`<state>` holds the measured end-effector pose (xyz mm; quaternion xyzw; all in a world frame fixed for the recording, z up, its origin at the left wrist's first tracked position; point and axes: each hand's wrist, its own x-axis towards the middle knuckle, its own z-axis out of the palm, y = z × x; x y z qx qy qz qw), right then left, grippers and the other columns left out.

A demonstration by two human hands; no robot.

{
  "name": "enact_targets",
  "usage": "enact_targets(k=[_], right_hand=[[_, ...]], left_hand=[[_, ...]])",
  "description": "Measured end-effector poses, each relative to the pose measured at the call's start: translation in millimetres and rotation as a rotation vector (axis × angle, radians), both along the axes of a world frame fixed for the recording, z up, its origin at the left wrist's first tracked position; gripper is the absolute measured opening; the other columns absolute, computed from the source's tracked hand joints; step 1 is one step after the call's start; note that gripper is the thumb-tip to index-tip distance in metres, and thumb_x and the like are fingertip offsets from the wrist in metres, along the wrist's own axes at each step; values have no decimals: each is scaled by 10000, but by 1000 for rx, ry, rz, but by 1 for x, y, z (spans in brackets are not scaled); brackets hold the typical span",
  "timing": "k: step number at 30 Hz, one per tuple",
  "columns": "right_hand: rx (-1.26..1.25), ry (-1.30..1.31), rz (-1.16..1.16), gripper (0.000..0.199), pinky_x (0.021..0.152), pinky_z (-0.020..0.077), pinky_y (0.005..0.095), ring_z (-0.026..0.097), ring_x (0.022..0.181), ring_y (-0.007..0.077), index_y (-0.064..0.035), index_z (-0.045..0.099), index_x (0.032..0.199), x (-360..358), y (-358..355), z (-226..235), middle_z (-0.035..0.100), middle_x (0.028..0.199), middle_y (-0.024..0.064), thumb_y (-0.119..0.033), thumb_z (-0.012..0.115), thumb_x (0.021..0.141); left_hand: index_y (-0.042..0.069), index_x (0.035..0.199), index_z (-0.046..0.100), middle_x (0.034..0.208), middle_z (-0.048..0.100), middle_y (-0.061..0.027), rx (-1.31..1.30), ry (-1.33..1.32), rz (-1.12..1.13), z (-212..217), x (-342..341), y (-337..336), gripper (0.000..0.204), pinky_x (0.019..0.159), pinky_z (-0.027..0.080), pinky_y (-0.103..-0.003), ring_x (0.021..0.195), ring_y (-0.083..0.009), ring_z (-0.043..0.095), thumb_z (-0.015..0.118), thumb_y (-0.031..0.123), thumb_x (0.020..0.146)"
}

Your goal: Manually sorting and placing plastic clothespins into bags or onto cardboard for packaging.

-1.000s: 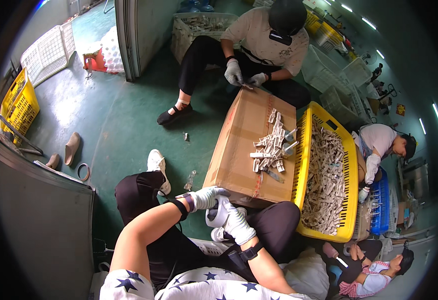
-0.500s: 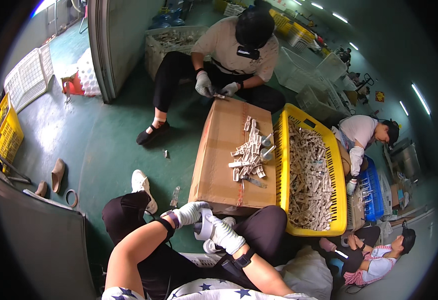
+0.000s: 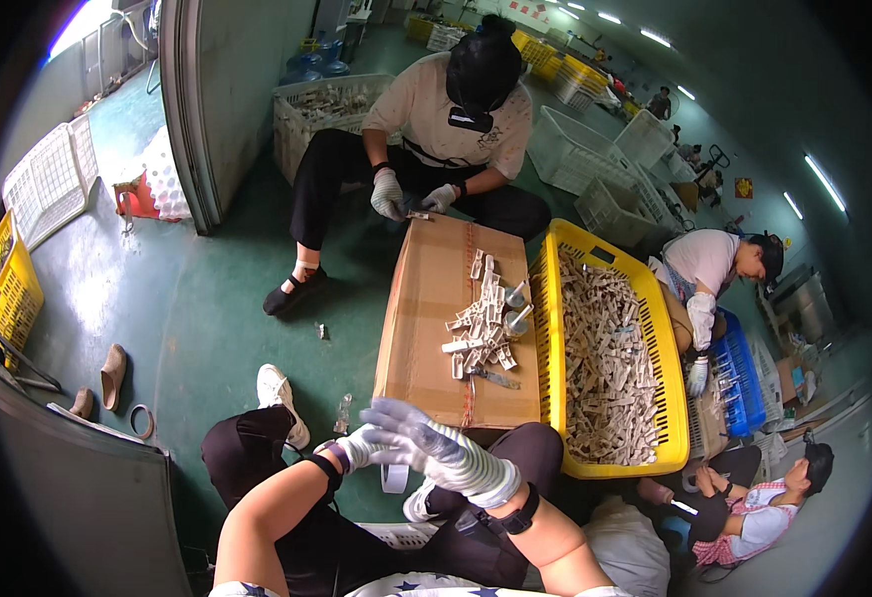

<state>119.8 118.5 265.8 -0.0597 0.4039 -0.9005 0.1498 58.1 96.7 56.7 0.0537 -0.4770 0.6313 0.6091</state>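
Two brown clogs [image 3: 112, 377] lie close together near the left edge of the green floor [image 3: 182, 383], with a yellow crate [image 3: 16, 303] and a white mesh crate [image 3: 53, 184] beyond. Blue water jugs [image 3: 306, 68] sit toward its far edge, past a grey door panel [image 3: 232, 95]. Ceiling lights [image 3: 825, 183] glow.

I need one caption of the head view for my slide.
Gloved right hand overlapping the left hand in view, white roll below, cardboard box with pale pieces beyond.
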Motion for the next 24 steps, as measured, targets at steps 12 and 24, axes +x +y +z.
enact_targets(k=[12,24], right_hand=[[-421,123,247,909,1109,312,512,386,1358,362,-107,174,1534,1,-41,87,253,1547,201,-750,251,898],[-745,95,10,928,1059,308,613,595,1075,356,-54,248,1508,34,-5,85,551,1308,225,-752,253,897]], left_hand=[[62,1166,604,1083,645,-59,2268,-2448,-393,-5,-28,-75,232,859,489,-336,972,-196,608,518,118,958],[7,1141,622,982,660,-69,3450,-2985,-276,-78,-40,-70,252,890,470,-325,928,-182,613,576,25,894]])
